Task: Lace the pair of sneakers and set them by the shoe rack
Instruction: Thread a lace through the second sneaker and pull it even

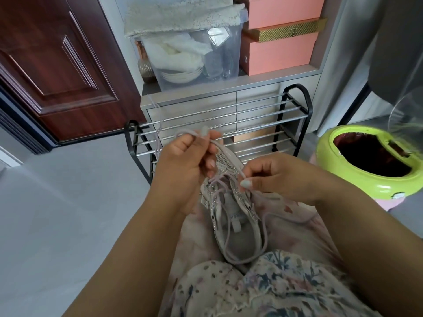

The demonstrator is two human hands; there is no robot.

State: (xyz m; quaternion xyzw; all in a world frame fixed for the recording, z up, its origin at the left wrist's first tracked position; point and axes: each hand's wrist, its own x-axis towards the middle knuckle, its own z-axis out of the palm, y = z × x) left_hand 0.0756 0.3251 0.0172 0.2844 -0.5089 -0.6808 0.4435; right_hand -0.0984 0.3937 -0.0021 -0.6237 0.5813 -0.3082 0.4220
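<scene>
- The sneaker, pale grey with glittery trim, lies on the person's lap on a floral garment, toe pointing toward the shoe rack.
- The left hand has its grip closed on the lace, pinching a raised loop of it between thumb and fingers above the toe of the shoe.
- The right hand pinches another stretch of the same lace at the eyelets, thumb pressed against curled fingers.
- The free end of the lace trails in a long loop round the heel opening.
- A second lace hangs over the left end of the rack, whose shelves hold nothing visible from here.
- On the cabinet behind the rack, a clear plastic bin holds stacked plates, white cloth and glassware, with a folded towel on top.
- Pink boxes are stacked beside it; their contents are hidden.
- A green bin at right has a dark red liner inside.
</scene>
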